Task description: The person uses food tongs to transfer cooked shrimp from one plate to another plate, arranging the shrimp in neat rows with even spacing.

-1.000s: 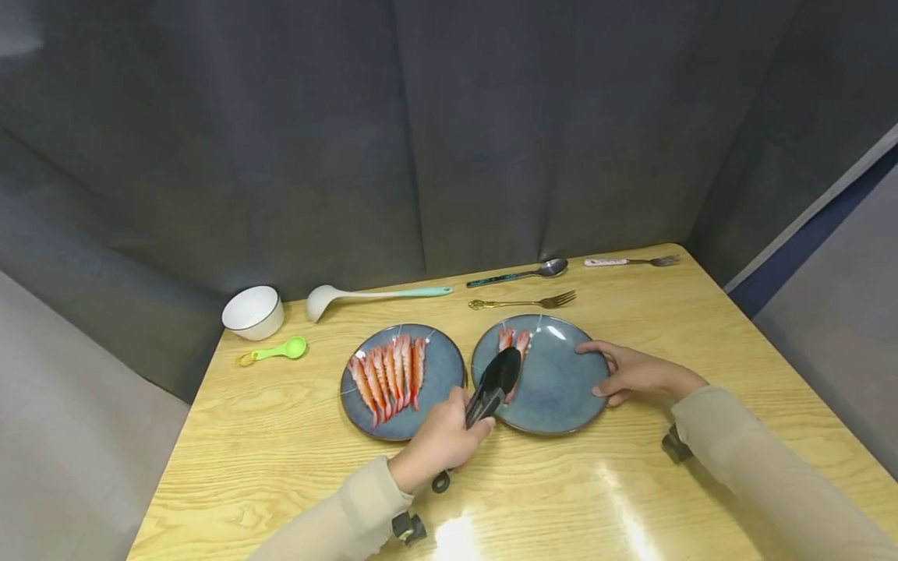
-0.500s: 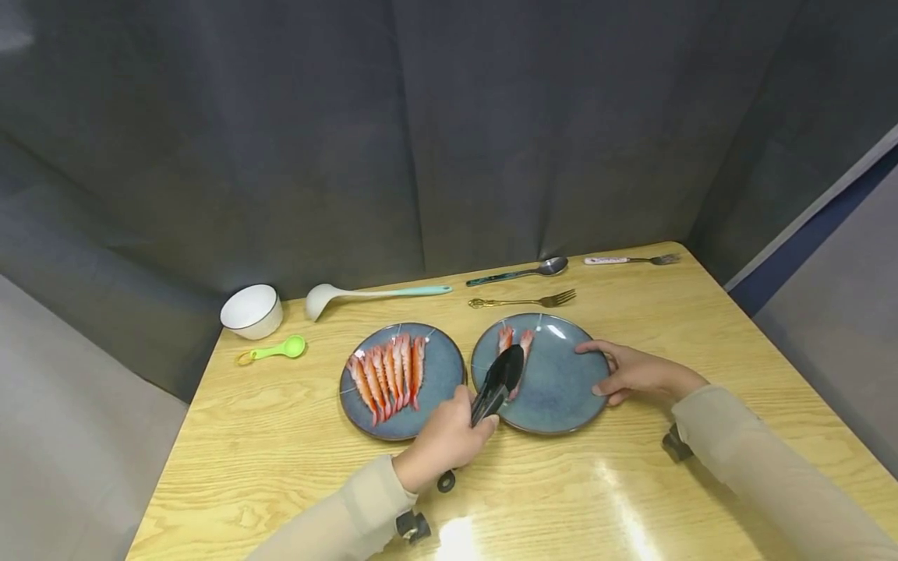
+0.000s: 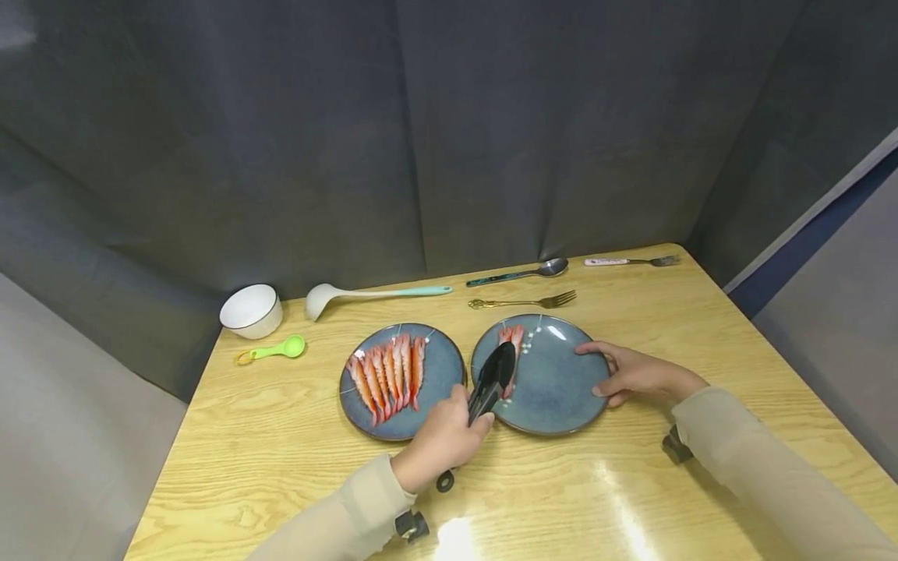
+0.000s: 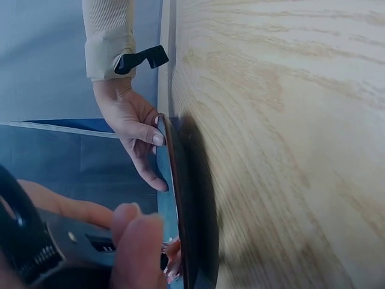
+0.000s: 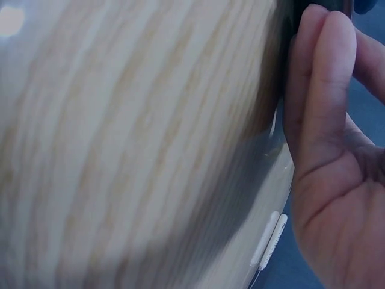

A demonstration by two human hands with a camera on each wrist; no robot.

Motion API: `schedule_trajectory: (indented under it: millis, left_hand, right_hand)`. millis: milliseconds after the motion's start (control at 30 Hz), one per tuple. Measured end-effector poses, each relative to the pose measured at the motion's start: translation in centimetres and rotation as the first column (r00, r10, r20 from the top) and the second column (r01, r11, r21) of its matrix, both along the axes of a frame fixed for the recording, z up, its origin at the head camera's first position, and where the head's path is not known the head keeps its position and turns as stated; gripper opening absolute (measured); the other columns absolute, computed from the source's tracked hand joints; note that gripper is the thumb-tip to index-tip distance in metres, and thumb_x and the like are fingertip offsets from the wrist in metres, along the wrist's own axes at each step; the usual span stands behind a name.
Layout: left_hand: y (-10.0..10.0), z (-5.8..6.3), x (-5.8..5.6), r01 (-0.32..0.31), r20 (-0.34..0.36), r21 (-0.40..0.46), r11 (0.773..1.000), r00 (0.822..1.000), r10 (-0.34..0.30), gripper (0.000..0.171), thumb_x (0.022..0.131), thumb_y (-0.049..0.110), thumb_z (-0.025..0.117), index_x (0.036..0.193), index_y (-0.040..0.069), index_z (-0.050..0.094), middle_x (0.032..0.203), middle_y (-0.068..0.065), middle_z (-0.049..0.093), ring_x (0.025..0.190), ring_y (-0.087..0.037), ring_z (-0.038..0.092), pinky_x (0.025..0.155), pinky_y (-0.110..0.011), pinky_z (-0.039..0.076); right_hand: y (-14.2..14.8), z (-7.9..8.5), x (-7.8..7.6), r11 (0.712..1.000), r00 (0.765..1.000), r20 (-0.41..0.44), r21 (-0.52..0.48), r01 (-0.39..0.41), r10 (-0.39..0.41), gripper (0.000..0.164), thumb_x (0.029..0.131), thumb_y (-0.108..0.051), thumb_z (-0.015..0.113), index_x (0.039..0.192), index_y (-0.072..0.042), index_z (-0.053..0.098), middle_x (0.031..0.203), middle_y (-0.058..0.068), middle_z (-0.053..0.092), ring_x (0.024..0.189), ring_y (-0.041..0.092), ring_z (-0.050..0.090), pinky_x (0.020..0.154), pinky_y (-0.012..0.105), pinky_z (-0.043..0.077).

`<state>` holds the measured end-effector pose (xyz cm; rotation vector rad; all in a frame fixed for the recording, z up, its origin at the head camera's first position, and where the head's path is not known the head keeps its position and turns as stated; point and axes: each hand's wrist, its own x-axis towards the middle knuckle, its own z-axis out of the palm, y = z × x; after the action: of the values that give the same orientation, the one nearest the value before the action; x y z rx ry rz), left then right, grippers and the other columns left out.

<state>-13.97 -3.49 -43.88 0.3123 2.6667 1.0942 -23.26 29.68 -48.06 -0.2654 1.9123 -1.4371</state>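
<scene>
My left hand [image 3: 443,435] grips black tongs [image 3: 496,375], whose head lies over the left part of the right blue plate [image 3: 557,401]. Under and beside the tongs' tips are two shrimp [image 3: 517,336], side by side and partly hidden by the head; whether the tips pinch one cannot be told. On the plate's right edge, my right hand [image 3: 634,372] holds the rim between thumb and fingers; the left wrist view also shows this hand [image 4: 135,123]. To the left, a second blue plate [image 3: 445,366] bears several shrimp [image 3: 396,370] in a row.
Behind the plates lie a ladle [image 3: 379,294], a spoon [image 3: 519,275], a gold fork [image 3: 522,302] and a fork with a white handle [image 3: 631,261]. A white bowl [image 3: 252,312] and a green measuring spoon [image 3: 281,349] are at the left of the wooden table [image 3: 561,499].
The tongs moved slightly right, then back left. The right-hand one of the two shrimp shifted left, close against the other. My right hand stayed on the plate's rim.
</scene>
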Motion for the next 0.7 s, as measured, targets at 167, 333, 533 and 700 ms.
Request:
schedule_trajectory:
  millis: [167,333,533,700]
  left_hand:
    - [-0.34,-0.05,0.16,-0.01,0.011,-0.013,1.0,1.0,0.01,0.038,0.084,0.037,0.054,0.101,0.006,0.039,0.063,-0.006,0.049,0.043,-0.016,0.045,0.037,-0.029,0.038]
    - [-0.72,0.05,0.45,-0.013,-0.002,-0.039,0.999,1.0,0.013,0.039,0.083,0.038,0.055,0.099,0.006,0.038,0.061,-0.005,0.048,0.041,-0.015,0.045,0.035,-0.029,0.037]
    - [-0.78,-0.14,0.66,-0.004,-0.033,-0.081,0.997,0.999,0.002,0.038,0.084,0.037,0.054,0.099,0.005,0.038,0.059,-0.005,0.048,0.039,-0.015,0.044,0.033,-0.028,0.035]
    - [-0.59,-0.63,0.48,0.003,-0.038,-0.103,0.995,0.999,-0.007,0.037,0.085,0.036,0.053,0.099,0.006,0.038,0.057,-0.005,0.047,0.038,-0.015,0.043,0.033,-0.028,0.034]
  right_hand:
    - [-0.09,-0.03,-0.11,1.0,1.0,-0.002,0.007,0.0,0.0,0.081,0.075,-0.002,0.065,0.137,-0.009,0.013,0.076,0.017,0.045,0.057,0.021,0.056,0.061,0.046,0.047]
    - [-0.18,0.03,-0.18,1.0,1.0,-0.005,0.02,-0.001,0.001,0.081,0.075,-0.002,0.065,0.137,-0.01,0.014,0.08,0.02,0.045,0.059,0.021,0.056,0.06,0.045,0.048]
    - [-0.18,0.11,-0.14,0.999,1.0,0.001,0.04,0.008,-0.008,0.081,0.075,-0.004,0.066,0.137,-0.011,0.014,0.081,0.021,0.046,0.059,0.021,0.057,0.061,0.045,0.048]
    - [-0.11,-0.06,0.01,0.998,1.0,-0.008,0.056,0.013,-0.013,0.081,0.075,-0.004,0.066,0.137,-0.011,0.014,0.08,0.018,0.045,0.057,0.019,0.056,0.061,0.045,0.047]
